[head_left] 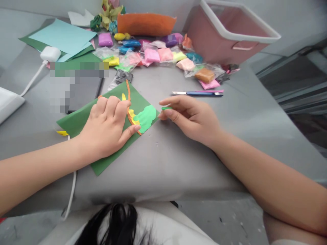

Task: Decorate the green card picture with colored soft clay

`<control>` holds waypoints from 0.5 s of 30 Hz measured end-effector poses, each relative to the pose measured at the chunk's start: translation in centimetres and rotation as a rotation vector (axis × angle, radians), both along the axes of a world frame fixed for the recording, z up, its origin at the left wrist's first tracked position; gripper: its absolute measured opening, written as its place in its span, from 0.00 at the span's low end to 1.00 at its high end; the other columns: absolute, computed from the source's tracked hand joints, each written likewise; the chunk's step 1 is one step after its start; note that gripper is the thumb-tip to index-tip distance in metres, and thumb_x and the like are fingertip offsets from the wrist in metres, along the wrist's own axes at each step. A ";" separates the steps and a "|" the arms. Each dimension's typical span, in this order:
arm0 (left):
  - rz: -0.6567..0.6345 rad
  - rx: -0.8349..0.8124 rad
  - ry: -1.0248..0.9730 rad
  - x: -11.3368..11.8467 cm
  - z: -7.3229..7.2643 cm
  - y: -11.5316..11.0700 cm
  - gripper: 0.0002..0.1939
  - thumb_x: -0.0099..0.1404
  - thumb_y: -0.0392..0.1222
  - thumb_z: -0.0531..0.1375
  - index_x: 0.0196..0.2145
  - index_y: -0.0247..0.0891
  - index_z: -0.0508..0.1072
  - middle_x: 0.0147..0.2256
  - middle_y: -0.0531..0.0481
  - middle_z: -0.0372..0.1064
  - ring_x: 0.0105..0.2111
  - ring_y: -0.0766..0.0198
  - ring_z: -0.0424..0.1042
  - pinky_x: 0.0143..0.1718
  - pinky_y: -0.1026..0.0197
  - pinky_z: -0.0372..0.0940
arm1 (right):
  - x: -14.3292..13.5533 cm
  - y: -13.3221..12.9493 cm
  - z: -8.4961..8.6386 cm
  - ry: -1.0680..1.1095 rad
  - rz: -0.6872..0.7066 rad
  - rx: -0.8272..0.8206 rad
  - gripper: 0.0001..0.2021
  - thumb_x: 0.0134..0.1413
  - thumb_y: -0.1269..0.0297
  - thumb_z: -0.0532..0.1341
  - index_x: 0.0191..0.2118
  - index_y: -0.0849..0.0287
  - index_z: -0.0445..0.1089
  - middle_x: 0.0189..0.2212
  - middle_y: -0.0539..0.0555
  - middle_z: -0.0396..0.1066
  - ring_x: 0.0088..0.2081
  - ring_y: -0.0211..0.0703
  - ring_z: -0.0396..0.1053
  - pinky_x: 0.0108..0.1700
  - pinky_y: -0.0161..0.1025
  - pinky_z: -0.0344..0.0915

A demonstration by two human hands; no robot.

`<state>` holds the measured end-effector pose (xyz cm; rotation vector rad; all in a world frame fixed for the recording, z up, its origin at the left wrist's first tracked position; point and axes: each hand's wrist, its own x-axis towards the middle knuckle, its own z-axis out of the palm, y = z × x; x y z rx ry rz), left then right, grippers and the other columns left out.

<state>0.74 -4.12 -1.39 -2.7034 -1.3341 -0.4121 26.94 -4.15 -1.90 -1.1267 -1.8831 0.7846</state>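
The grey worktop (163, 170) carries everything, with a pink bin (204, 41) standing at its far right and bagged, clay-like packets (152, 56) strewn along the back. Nearer, a dark green card (141, 98) lies askew on the worktop. The left hand (107, 119) rests palm-down across it; I cannot tell whether its curled fingers grip anything beneath. The right hand (189, 117) is poised just beside the card's right corner, thumb and fingertips pinching. Beyond it lies a blue-handled knife (204, 93). On the card, a light green patch (145, 118) spreads towards that corner, bordered by a thin orange strip (128, 90) and a yellow band (133, 115). Smallest is the green bit (167, 108) in the right hand's pinch; the step seems to be building up soft pieces on the card, and placing this one would call for a light touch, with the card kept steady
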 end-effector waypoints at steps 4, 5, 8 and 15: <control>-0.090 0.022 -0.053 0.2 0.6 0.2 0.22 0.72 0.49 0.51 0.54 0.28 0.69 0.44 0.32 0.69 0.45 0.41 0.67 0.51 0.38 0.63 | 0.2 -0.2 0.2 0.021 -0.046 -0.006 0.13 0.67 0.52 0.60 0.40 0.55 0.74 0.26 0.49 0.79 0.26 0.37 0.74 0.28 0.34 0.67; -0.123 0.020 -0.072 0.2 0.8 0.2 0.19 0.73 0.46 0.51 0.51 0.30 0.70 0.42 0.34 0.71 0.42 0.44 0.68 0.48 0.40 0.64 | 0.2 -0.3 0.4 -0.007 -0.059 0.015 0.16 0.67 0.50 0.59 0.34 0.55 0.74 0.24 0.49 0.78 0.24 0.36 0.73 0.26 0.34 0.66; -0.252 -0.037 -0.190 0.3 1.5 0.2 0.12 0.73 0.38 0.49 0.43 0.36 0.71 0.37 0.42 0.74 0.34 0.54 0.68 0.41 0.49 0.66 | 0.1 -0.6 1.0 -0.092 -0.070 0.059 0.24 0.65 0.48 0.61 0.19 0.55 0.70 0.16 0.49 0.73 0.19 0.35 0.68 0.23 0.35 0.62; -0.191 -0.714 -0.670 0.9 3.1 -0.7 0.12 0.70 0.33 0.50 0.43 0.40 0.72 0.40 0.50 0.75 0.33 0.65 0.72 0.35 0.61 0.68 | -1.4 -1.9 1.4 0.027 0.023 0.246 0.04 0.55 0.62 0.71 0.34 0.52 0.77 0.29 0.49 0.79 0.29 0.40 0.74 0.31 0.39 0.72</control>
